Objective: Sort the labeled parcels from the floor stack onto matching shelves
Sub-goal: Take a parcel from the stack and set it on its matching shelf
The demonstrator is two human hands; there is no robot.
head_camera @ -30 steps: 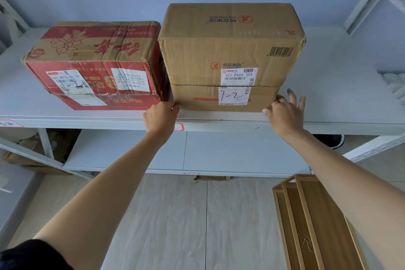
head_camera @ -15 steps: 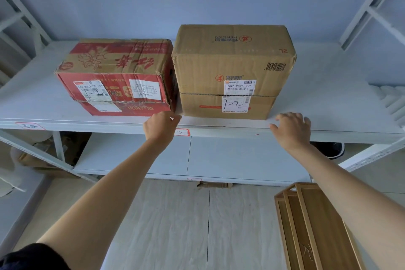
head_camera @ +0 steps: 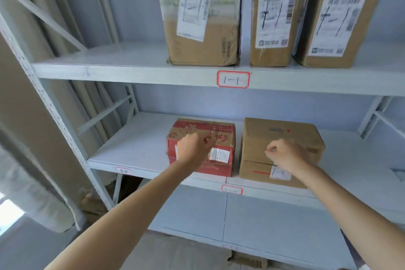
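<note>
Our left hand (head_camera: 192, 149) is curled into a loose fist with nothing in it, up in front of the red box (head_camera: 219, 136); our right hand (head_camera: 285, 155) is curled the same way, with nothing in it, in front of the brown box (head_camera: 282, 131); we cannot tell if they touch the boxes; both boxes sit side by side, close together, on the middle shelf (head_camera: 135, 149); the brown box has a white label (head_camera: 281, 173); above, on the top shelf (head_camera: 131, 68) marked with the tag 1-1 (head_camera: 233, 79), stand three tall boxes (head_camera: 201, 50).
</note>
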